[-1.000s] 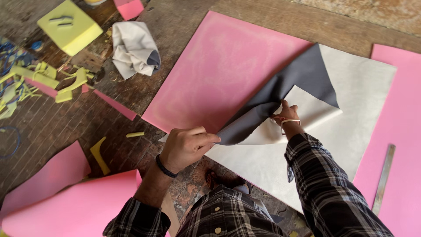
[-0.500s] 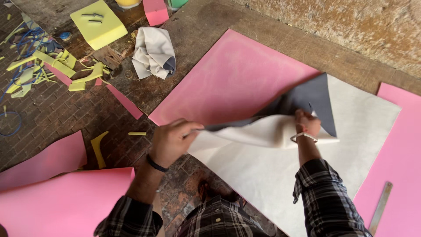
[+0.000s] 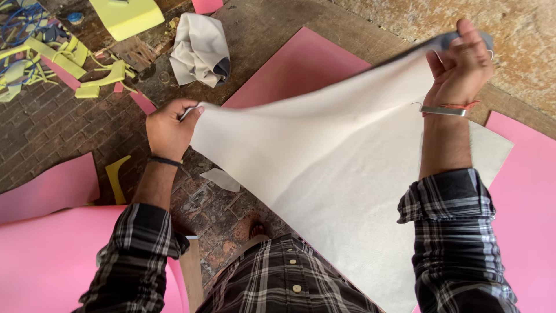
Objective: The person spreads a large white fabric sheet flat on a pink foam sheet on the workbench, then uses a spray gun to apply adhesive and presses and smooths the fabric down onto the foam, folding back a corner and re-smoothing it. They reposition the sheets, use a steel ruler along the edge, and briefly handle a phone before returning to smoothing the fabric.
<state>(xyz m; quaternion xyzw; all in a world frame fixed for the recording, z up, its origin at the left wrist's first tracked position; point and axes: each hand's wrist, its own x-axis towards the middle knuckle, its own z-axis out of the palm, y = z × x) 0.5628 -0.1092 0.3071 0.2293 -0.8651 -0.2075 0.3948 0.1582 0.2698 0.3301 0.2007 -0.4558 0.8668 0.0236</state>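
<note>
Fingers of left hand (image 3: 168,124) and right hand (image 3: 460,61) pinch the white sheet (image 3: 324,168) (each grip closed on an edge).

Floor: worn brick paving (image 3: 46,133), left half of frame, dull reddish-brown. Wooden board (image 3: 278,29), dark and scuffed, top centre. Rough mottled stone or plaster surface (image 3: 405,17), upper right. Yellow and pink offcuts (image 3: 75,64) strewn at upper left. Light: even, soft daylight, no hard shadows.

No packages, labels, signs or screens visible.
</note>
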